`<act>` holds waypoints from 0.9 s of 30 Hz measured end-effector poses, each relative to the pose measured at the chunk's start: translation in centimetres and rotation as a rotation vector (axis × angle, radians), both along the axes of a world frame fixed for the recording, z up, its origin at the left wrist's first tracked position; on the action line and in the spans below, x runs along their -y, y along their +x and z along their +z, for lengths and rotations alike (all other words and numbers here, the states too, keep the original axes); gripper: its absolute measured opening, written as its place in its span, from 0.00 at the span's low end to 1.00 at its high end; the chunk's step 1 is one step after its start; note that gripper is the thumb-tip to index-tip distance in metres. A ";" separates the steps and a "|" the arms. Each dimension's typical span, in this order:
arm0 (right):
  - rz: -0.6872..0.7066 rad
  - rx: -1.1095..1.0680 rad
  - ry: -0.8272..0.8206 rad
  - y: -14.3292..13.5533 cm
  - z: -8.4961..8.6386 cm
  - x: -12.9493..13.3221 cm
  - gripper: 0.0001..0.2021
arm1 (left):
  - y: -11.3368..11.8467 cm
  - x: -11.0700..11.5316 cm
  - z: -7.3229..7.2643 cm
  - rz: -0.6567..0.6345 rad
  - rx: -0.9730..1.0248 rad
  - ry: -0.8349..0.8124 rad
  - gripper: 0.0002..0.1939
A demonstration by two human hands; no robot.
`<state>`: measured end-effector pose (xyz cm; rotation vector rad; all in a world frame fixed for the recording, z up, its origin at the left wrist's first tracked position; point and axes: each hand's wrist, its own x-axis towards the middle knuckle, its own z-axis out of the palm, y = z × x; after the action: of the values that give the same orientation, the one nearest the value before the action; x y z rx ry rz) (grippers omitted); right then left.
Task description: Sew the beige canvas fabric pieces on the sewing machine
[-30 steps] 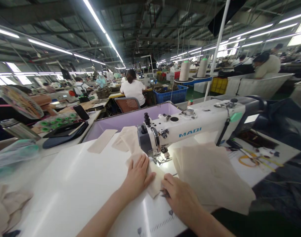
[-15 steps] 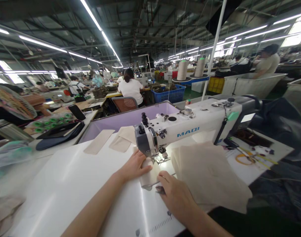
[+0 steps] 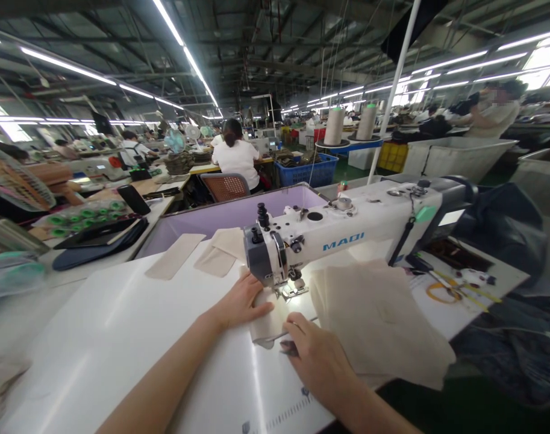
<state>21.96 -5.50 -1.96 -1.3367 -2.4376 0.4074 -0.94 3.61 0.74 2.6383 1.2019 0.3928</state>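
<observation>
A small beige fabric piece (image 3: pixel 266 325) lies under the needle area of the white sewing machine (image 3: pixel 347 223). My left hand (image 3: pixel 241 301) rests flat on its left side, thumb and fingers spread. My right hand (image 3: pixel 308 349) is at the piece's right edge with its fingers curled. A small dark tool (image 3: pixel 288 348) shows beneath those fingers, partly hidden by them. Right of the needle, a large beige fabric panel (image 3: pixel 374 319) covers the table. Two smaller beige pieces (image 3: pixel 175 257) (image 3: pixel 217 253) lie left of the machine head.
Behind the white table (image 3: pixel 134 337) is a lilac-lined bin (image 3: pixel 211 218). Scissors (image 3: pixel 446 282) and tape lie at the right. A phone (image 3: pixel 134 199) and green spools (image 3: pixel 85 218) are at the left. A seated person (image 3: pixel 235 160) faces away ahead.
The view has shifted slightly, so the table and fabric sit a little further left. Both hands keep nearly the same places at the fabric. The person at the far right has changed posture.
</observation>
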 end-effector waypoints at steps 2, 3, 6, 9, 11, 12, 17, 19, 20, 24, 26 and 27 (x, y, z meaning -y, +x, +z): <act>0.005 0.014 0.000 0.0 0.2 -0.1 0.12 | 0.0 0.0 0.0 -0.002 -0.006 0.000 0.24; 0.004 0.028 -0.001 0.0 0.3 -0.1 0.11 | 0.0 0.0 0.0 -0.001 -0.008 -0.001 0.24; 0.011 0.076 -0.004 0.0 0.7 -0.3 0.08 | -0.1 -0.1 -0.2 0.002 -0.008 0.001 0.23; 0.026 0.096 -0.005 0.0 0.9 -0.6 0.06 | -0.1 -0.3 -0.2 -0.010 -0.003 -0.001 0.23; 0.026 0.089 0.002 0.0 0.8 -0.8 0.05 | -0.2 -0.5 -0.1 -0.020 0.008 0.004 0.23; 0.024 0.083 0.007 0.0 0.8 -0.9 0.04 | -0.2 -0.6 0.1 -0.022 0.011 0.009 0.23; 0.036 0.045 0.005 0.3 0.7 -0.8 0.03 | 0.7 0.3 1.1 0.043 -0.074 0.062 0.18; 0.048 0.029 -0.004 0.5 0.6 -0.6 0.06 | 1.6 2.0 1.3 0.109 -0.101 0.100 0.12; 0.055 0.020 -0.008 0.7 0.6 -0.5 0.07 | 2.1 3.1 1.2 0.125 -0.098 0.111 0.10; 0.097 -0.027 -0.039 1.5 0.3 -0.1 0.13 | 3.6 7.9 0.1 0.003 -0.026 0.072 0.13; 0.114 -0.039 -0.051 1.9 0.3 -0.1 0.15 | 3.8 9.4 -0.4 -0.005 -0.006 0.106 0.16; 0.122 -0.042 -0.055 2.0 0.4 -0.1 0.16 | 3.7 9.8 -0.5 -0.004 -0.002 0.119 0.18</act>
<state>23.96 -5.38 -1.61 -1.1919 -2.4980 0.5313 2.76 -6.18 0.25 2.7404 1.2094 0.4750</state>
